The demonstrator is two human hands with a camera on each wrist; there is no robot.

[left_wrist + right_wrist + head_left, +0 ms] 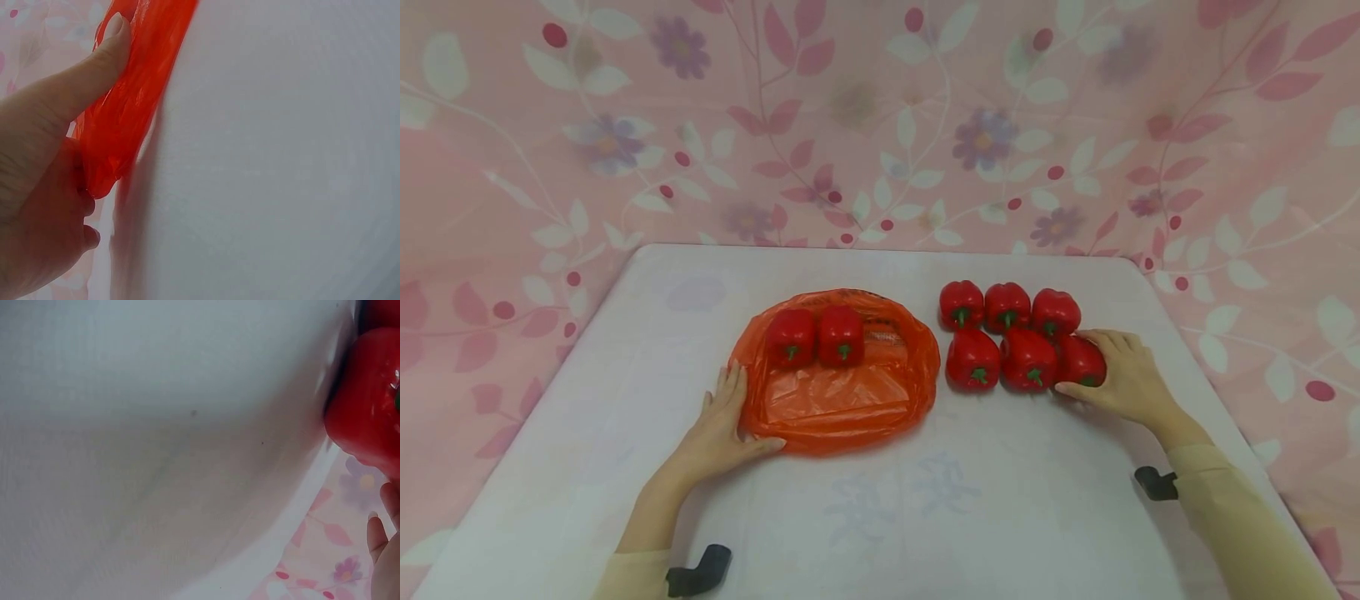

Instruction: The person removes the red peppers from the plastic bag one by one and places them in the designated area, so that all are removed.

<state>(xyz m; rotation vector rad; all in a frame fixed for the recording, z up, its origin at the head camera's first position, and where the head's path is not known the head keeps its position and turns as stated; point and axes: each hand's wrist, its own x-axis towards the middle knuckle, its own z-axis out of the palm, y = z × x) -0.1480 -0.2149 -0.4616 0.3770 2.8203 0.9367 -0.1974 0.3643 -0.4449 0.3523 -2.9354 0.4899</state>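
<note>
Evidently, my left hand point(722, 429) is resting spread against the left side of the orange bag point(835, 429), probably steadying its wide mouth. My right hand point(1127, 375) is gripping the end red pepper point(1081, 360) of the near row, thumb nearer me and fingers beyond; that outer spot is presumably giving my grip room. The pepper is sitting on the worktop point(1037, 500), right of the bag, stem end pointing toward me, long axis seemingly running near to far.

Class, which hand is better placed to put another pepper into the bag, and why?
Probably the right hand: it holds a pepper, while the left hand is busy holding the bag.
</note>
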